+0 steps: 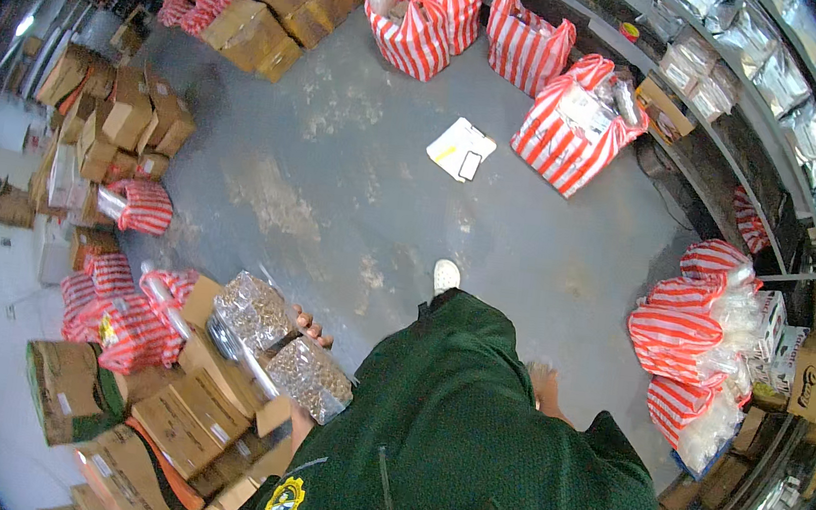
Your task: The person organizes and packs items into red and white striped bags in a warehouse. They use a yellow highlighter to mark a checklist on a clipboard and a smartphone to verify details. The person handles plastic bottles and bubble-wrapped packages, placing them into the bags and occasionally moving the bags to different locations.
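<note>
Left edge: stacked cardboard boxes (178, 420) and red-and-white striped bags (125, 313). Left hand (311, 329) carries two clear plastic bags of brownish snack pieces (282, 346) against the body; fingers curl around the far side of the upper bag, closed on it. Bags look light but bulky, soft, film slippery, contents likely crushable, so best supported from under, not pinched. Middle: bare grey concrete floor (334, 196), worn patches, a white paper pad with a phone (461, 149) lying on it, white shoe (446, 276). Right hand (544, 383) hangs free, blurred; grip can't be told, seems empty. Right: more striped bags (680, 337), curved shelf of silver pouches (798, 98). Storeroom, cramped.
</note>
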Available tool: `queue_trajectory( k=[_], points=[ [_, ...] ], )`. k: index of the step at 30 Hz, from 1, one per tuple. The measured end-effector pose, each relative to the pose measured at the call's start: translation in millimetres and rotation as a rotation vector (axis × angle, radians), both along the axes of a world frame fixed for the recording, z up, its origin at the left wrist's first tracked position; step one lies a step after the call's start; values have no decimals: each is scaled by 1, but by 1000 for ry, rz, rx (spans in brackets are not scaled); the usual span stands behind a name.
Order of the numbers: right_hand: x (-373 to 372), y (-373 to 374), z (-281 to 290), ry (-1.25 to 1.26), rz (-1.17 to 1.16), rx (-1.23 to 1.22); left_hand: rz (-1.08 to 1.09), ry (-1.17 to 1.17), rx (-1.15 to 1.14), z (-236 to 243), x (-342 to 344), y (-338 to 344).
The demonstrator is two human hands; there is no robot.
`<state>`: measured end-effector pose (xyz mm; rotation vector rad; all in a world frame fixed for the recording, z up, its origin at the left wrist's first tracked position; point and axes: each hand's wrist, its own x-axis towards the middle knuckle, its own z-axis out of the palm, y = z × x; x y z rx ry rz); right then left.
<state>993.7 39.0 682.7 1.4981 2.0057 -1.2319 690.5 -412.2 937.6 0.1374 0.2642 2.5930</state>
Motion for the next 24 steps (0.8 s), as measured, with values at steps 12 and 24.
queue_trajectory(
  k=[12,24],
  points=[
    [-524,75,71,322,-17,116,-143,-71,61,-18,-371,39],
    [-617,-53,-5,-28,-440,80,-85,-179,-957,-31,-758,117]
  ],
)
